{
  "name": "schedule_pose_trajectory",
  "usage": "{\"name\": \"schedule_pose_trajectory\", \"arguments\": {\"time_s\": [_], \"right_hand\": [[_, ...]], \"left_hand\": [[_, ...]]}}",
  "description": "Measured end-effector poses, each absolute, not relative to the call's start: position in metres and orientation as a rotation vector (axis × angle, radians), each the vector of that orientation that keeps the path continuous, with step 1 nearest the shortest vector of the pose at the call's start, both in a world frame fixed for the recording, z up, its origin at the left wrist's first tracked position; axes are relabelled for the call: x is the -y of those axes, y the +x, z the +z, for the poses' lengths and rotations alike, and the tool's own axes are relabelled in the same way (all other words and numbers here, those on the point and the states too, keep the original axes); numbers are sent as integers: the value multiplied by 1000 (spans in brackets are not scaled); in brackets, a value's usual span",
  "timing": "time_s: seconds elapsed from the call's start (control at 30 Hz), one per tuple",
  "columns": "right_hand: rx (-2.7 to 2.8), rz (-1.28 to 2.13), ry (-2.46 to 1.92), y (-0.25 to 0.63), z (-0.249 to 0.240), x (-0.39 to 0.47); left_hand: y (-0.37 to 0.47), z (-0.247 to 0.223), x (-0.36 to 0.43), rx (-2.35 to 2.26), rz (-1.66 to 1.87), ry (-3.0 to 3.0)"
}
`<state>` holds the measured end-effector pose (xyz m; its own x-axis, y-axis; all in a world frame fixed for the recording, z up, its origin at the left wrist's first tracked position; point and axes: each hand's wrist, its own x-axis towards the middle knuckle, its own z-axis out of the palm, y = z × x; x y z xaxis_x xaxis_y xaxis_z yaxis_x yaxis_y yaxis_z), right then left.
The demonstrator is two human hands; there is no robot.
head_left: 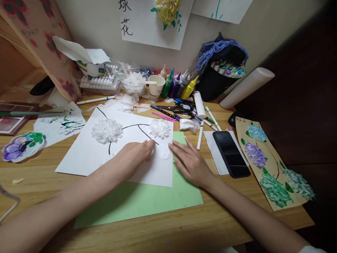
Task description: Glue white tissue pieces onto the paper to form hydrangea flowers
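A white sheet of paper [86, 154] lies on a green sheet [147, 200], bearing drawn black stems and two ruffled white paper flowers, one on the left [107, 130] and one on the right [159, 128]. My left hand [138, 151] is closed over the white sheet, below the right flower. Its fingertips press together near the end of a stem; whatever they may hold is hidden. Just right of them is a round, whitish, wet-looking patch [164, 151]. My right hand [191, 165] rests flat with fingers spread, its fingertips at the white sheet's right edge.
Behind the sheets are scissors [181, 109], loose pens, a paper cup [156, 86], paint bottles [175, 86] and a bowl of white scraps [133, 84]. A phone [231, 154] and a finished flower picture [273, 168] lie right. A painted palette [23, 146] sits left.
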<state>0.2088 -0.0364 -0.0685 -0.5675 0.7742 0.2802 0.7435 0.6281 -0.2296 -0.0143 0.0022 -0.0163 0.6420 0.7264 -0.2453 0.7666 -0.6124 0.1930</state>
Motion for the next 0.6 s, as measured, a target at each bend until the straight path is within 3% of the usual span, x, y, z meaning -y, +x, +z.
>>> {"name": "schedule_pose_trajectory", "arguments": {"time_s": [0.27, 0.6], "right_hand": [[2602, -32, -1177, 191, -71, 53], [2503, 336, -1398, 202, -75, 37]], "left_hand": [[-15, -21, -1, -1165, -107, 2517], [-7, -16, 0, -1237, -294, 2565]]}}
